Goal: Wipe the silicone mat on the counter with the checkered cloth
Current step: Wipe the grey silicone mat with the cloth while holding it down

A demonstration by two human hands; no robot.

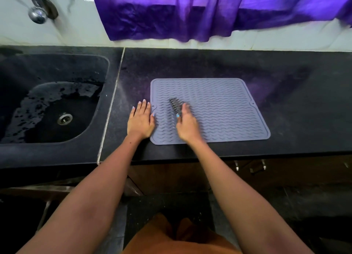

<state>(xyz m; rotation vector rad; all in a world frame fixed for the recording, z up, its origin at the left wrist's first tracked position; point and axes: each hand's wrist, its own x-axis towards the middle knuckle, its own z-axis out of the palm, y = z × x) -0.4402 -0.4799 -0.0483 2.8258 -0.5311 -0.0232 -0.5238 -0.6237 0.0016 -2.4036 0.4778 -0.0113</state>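
A grey silicone mat [219, 105] with wavy ridges lies flat on the black counter [285, 78]. My left hand [141, 120] rests flat on the counter at the mat's left edge, fingers straight, thumb touching the mat. My right hand [187, 124] is over the left part of the mat and grips a small bunched checkered cloth [176, 104], which is blurred with motion and pressed against the mat.
A black sink [53, 101] with a metal drain [64, 118] and water on its floor lies to the left, with a chrome tap [37, 12] above it. A purple curtain [209, 12] hangs behind the counter. Cabinet handles [257, 167] show below the counter's front edge.
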